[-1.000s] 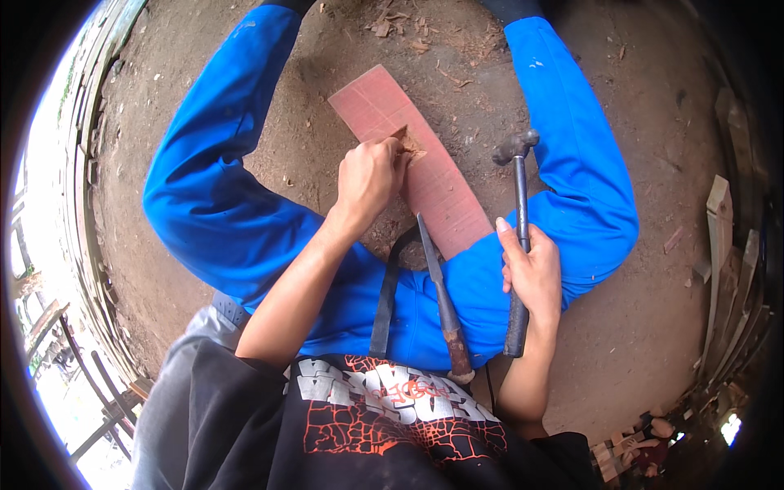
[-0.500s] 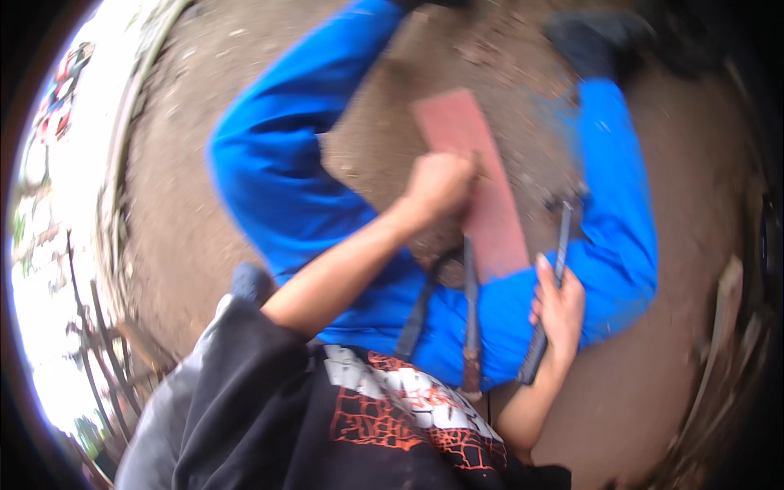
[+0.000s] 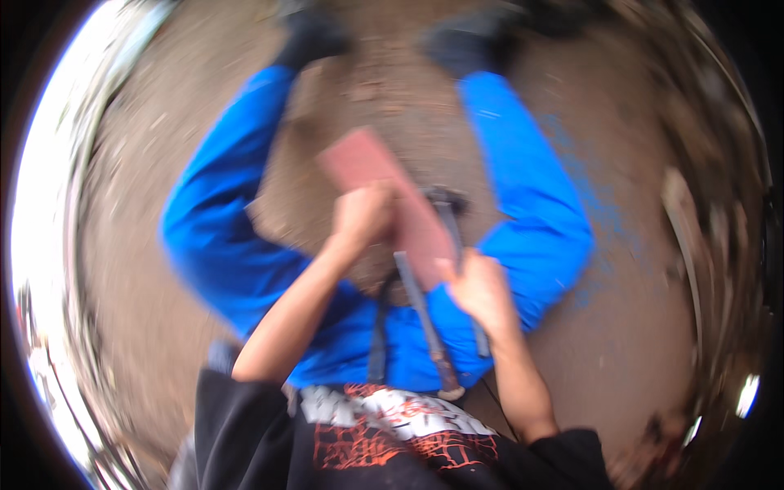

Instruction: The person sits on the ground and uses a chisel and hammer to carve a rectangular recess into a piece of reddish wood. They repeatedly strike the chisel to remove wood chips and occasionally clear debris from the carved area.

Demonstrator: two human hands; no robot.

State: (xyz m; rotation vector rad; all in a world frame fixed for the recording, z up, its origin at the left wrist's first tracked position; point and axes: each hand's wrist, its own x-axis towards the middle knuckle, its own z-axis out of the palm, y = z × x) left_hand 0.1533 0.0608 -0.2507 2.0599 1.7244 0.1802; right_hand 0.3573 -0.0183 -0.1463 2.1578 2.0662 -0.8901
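Head view: motion blur over most of the frame, so fine detail is limited. Board (image 3: pixel 359 155), flat and reddish, sits mid-frame between the legs of the blue trousers (image 3: pixel 527 175), long axis running 11 to 5 o'clock, 5 o'clock end at the right thigh. Left hand (image 3: pixel 365 214) is at the board's left edge, about mid-length, back of hand up; fingertips hidden, so cannot tell if that grip is clenched or pinching something. Right hand (image 3: pixel 483 287) is at 4 o'clock from the left one, grip wrapped around the hammer (image 3: pixel 450 224), thumb side toward the board. Hammer head points to 11 o'clock and shows just beside the board's right edge; handle end sticks out below the fist near 6 o'clock; cannot tell head height over the ground (image 3: pixel 604 367). Chisel (image 3: pixel 425 314) lies across the right thigh, at 5 o'clock from the left hand, metal end toward 11, brown handle toward 5, butt close to the black shirt (image 3: pixel 245 425). Dark strap (image 3: pixel 378 339) runs at 6 o'clock from the left hand, just left of the chisel. Dark shoes (image 3: pixel 469 45) up at 12. Blurred planks (image 3: pixel 682 216) out at 3.
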